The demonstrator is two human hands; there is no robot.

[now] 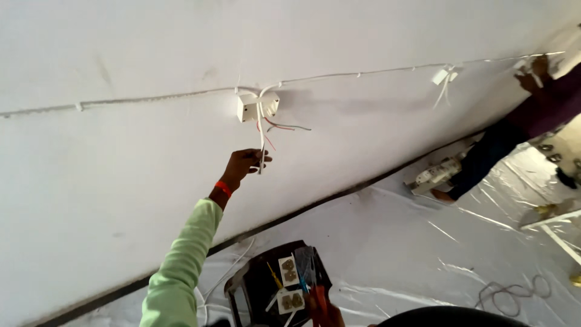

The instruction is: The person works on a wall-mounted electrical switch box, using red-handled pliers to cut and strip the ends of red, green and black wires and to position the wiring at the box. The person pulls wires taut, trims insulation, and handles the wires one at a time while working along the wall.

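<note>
Reaching up to the wall [121,151], the person's left hand [244,163] is closed around a white cable [261,142] that hangs from a small white box [253,106] fixed on the wall. Thin red wires [272,126] stick out loose beside the box. The right hand is not visible from where I stand. Below, a dark stool [257,284] carries two sockets [289,284] and some screwdrivers [275,277]. Farther right, another person [508,136] works on the same cable line [363,74]. I think a hard pull could tear the cable out of the box or loosen it from the wall. Bare wire ends may also touch each other. The plastic sheet [423,254] on the floor looks slippery.
</note>
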